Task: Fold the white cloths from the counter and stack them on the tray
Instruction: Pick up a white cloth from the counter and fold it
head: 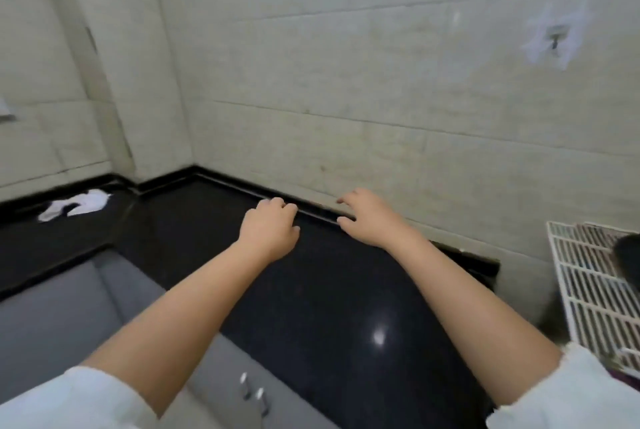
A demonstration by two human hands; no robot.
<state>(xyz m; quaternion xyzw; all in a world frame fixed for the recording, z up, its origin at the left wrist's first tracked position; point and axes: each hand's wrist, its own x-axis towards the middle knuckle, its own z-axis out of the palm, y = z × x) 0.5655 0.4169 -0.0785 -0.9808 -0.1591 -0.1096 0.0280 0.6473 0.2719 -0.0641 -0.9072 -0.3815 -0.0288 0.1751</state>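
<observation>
Both hands, left hand point(270, 226) and right hand point(369, 217), hover loose-fingered, holding nothing, over the counter point(346, 290)

Black counter point(346, 307) bears a crumpled white cloth point(78, 208).

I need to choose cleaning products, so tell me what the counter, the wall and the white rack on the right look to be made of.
Counter: probably polished black stone, granite-like; it is glossy and mirrors a bright light spot.
Wall: pale ceramic-looking tiles, judging by the straight joint lines and faint sheen; it carries dark stains.
Rack: a white slotted grid, plastic or coated metal; the picture cannot settle which.
</observation>
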